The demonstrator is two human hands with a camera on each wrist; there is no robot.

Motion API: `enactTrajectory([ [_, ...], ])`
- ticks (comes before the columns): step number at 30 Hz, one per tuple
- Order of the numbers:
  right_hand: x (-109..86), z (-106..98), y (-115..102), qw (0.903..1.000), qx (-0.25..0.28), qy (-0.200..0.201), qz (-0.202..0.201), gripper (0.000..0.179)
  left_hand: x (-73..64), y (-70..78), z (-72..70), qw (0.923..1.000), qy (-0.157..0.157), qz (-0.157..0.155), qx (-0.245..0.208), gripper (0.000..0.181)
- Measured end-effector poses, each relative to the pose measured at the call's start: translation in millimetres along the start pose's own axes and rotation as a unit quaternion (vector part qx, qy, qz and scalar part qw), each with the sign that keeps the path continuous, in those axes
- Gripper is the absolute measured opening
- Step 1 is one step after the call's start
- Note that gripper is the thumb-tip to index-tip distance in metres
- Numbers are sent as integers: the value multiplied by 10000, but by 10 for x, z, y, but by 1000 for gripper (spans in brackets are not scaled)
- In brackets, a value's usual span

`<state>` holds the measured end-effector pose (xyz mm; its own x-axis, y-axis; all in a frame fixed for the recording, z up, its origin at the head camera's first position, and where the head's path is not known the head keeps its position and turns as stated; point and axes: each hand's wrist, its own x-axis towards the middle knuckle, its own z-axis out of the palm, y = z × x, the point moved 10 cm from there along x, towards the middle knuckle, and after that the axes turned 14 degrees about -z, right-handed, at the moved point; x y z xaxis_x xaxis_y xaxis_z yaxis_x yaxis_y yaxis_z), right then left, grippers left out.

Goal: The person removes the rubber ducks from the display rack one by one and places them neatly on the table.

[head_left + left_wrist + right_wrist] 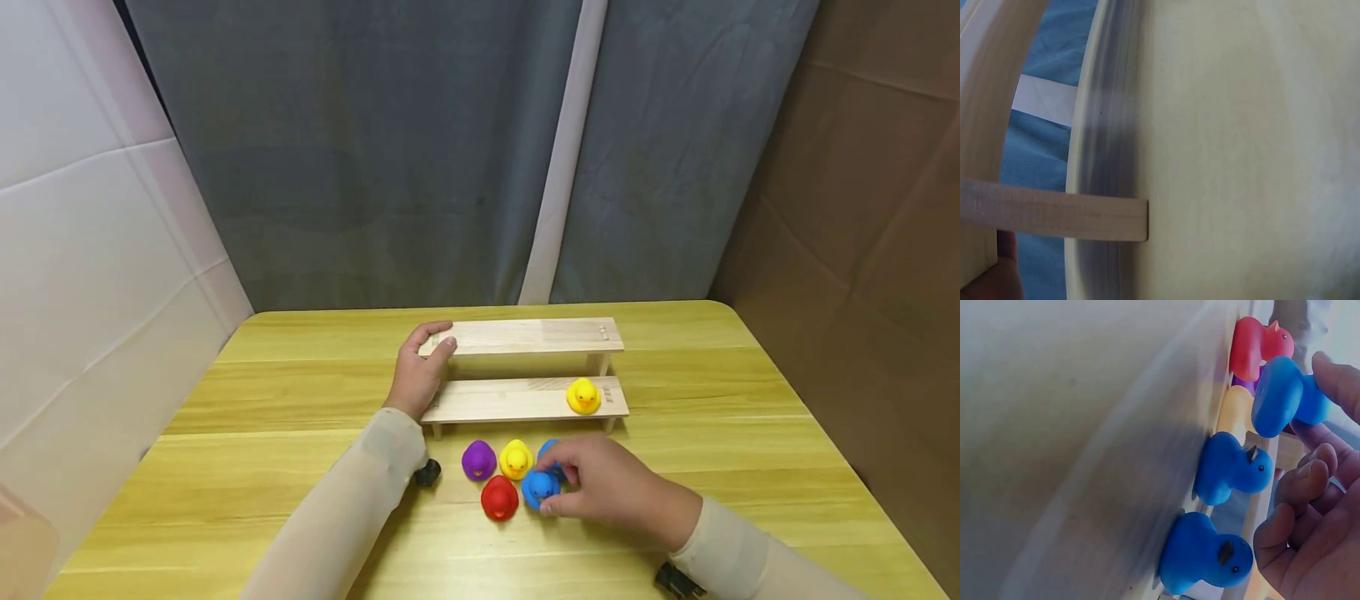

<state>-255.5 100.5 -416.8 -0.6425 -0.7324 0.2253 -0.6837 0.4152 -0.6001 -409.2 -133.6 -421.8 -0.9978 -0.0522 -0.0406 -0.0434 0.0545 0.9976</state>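
My left hand (417, 375) grips the left end of the upper board of a two-tier wooden stand (525, 337); only a bit of that hand shows in the left wrist view, by a board (979, 250). With thumb and forefinger, my right hand (611, 483) pinches a blue rubber duck (1279, 397) by its head, tilted and just off the table. Two more blue ducks stand below that hand in the right wrist view, one nearer (1194, 556) and one farther (1222, 472). Beside them are a yellow duck (516, 460), a purple duck (478, 461) and a red duck (499, 498).
Another yellow duck (583, 396) sits on the right end of the stand's lower board (502, 402). The stand rests on a wood-grain table (300, 400). A grey curtain (345, 167) hangs behind, with a white cloth (97, 208) at left and a brown one (862, 233) at right.
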Motion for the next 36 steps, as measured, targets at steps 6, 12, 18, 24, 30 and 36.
enactTrajectory([
  [6,-4,41,15,9997,-75,-146,158,27,22,-20,-10,10000,4,98,2,33],
  [12,18,51,-41,9997,-85,-169,161,25,17,-14,-4,10000,-10,59,11,34],
  [18,11,71,-65,9998,13,-103,163,25,6,-10,3,10000,-37,56,13,35],
  [24,0,99,-52,9995,-116,-173,252,25,9,-7,-5,9999,5,141,42,33],
  [30,-21,130,-31,9987,-230,-270,373,27,15,-12,-5,9999,13,162,23,33],
  [36,-26,149,3,9979,-219,-308,529,28,26,-19,-8,9999,55,129,27,32],
])
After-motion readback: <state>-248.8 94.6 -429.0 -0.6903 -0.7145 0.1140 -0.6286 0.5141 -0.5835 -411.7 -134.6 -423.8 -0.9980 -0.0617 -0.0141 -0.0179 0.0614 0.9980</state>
